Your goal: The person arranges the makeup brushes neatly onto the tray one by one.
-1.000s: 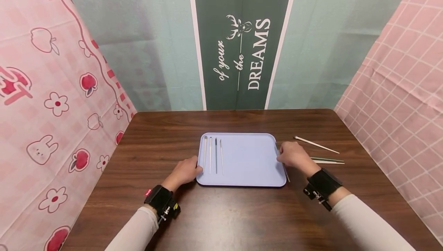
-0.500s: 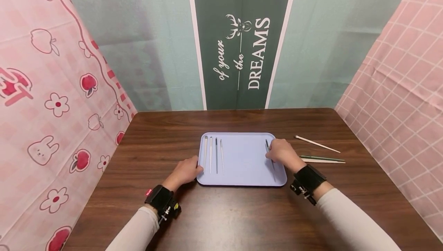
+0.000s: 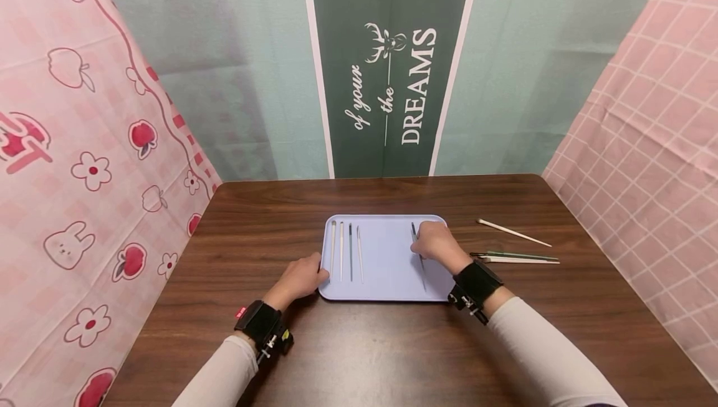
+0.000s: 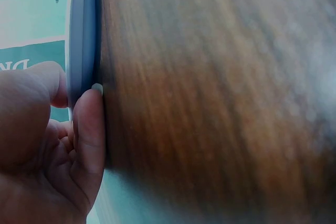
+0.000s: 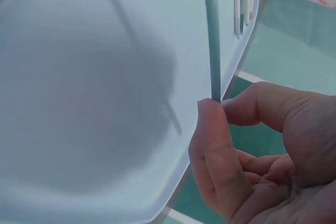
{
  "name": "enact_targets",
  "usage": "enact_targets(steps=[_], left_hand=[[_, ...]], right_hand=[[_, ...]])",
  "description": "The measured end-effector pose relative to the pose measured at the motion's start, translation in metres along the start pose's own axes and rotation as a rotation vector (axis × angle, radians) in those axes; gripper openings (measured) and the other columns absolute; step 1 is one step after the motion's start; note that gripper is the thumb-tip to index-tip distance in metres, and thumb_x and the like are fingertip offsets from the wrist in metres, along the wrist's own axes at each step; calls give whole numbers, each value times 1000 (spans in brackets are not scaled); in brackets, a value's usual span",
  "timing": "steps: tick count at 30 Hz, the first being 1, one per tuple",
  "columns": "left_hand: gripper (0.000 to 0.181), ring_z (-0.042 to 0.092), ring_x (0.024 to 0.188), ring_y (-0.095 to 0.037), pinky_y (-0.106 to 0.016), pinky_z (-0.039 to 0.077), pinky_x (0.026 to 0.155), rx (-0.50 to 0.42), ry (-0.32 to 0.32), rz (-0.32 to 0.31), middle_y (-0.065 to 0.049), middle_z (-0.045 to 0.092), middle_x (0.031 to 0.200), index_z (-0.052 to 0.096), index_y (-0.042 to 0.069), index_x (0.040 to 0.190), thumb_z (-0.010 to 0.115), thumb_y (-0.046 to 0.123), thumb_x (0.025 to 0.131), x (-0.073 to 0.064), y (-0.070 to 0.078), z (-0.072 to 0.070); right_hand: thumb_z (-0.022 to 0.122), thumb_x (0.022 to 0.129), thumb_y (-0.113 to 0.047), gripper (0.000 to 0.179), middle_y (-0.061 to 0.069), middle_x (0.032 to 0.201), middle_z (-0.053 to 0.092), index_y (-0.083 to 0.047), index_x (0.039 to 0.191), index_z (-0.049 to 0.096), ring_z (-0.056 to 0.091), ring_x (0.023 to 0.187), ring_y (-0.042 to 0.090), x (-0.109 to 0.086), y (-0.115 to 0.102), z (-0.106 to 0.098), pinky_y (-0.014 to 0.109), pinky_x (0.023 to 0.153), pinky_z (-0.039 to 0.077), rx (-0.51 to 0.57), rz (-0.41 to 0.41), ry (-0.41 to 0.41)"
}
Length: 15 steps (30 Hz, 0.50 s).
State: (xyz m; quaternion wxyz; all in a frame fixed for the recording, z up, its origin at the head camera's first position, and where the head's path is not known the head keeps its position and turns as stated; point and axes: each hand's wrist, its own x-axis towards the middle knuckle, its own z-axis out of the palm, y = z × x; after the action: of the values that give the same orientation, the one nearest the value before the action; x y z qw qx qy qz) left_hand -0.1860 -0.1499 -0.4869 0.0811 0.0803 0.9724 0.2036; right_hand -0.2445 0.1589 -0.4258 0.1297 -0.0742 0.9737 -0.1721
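Observation:
A pale lilac tray [image 3: 387, 260] lies on the table. My left hand [image 3: 300, 277] holds its left edge; in the left wrist view the thumb and a finger [image 4: 90, 129] pinch the rim. Over the tray's right half, my right hand [image 3: 440, 244] pinches a slim paintbrush [image 5: 214, 51] with a grey-green handle. The brush's dark tip points away from me, and its shadow falls on the tray in the right wrist view. Several thin paintbrushes [image 3: 341, 251], pale and dark, lie side by side in the tray's left part, bristles toward the far rim.
Right of the tray, a pale brush [image 3: 513, 232] lies slanted on the dark wooden table [image 3: 359, 357]. Nearer my right wrist lies a small bunch of brushes [image 3: 524, 261], partly behind that wrist. Patterned cloths hang at the back and both sides.
My right hand has moved left with the brush, from the tray's right rim to over its inside. More of the loose brushes at right now shows. The left hand has stayed put.

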Motion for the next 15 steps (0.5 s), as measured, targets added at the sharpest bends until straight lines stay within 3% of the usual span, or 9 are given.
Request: enact_targets(steps=[7, 15], left_hand=[[15, 50, 67, -21, -37, 43, 64, -1, -5, -3, -4, 53, 74, 56, 6, 94, 60, 20, 92, 1, -2, 0], [15, 50, 66, -21, -35, 42, 63, -10, -13, -5, -4, 52, 74, 56, 6, 94, 60, 20, 92, 1, -1, 0]], right_hand=[[65, 84, -11, 39, -2, 48, 49, -15, 51, 45, 44, 46, 12, 5, -15, 5, 25, 51, 32, 12, 19, -3], [66, 84, -10, 40, -3, 47, 45, -14, 50, 45, 42, 46, 12, 11, -29, 11, 25, 50, 32, 23, 30, -8]])
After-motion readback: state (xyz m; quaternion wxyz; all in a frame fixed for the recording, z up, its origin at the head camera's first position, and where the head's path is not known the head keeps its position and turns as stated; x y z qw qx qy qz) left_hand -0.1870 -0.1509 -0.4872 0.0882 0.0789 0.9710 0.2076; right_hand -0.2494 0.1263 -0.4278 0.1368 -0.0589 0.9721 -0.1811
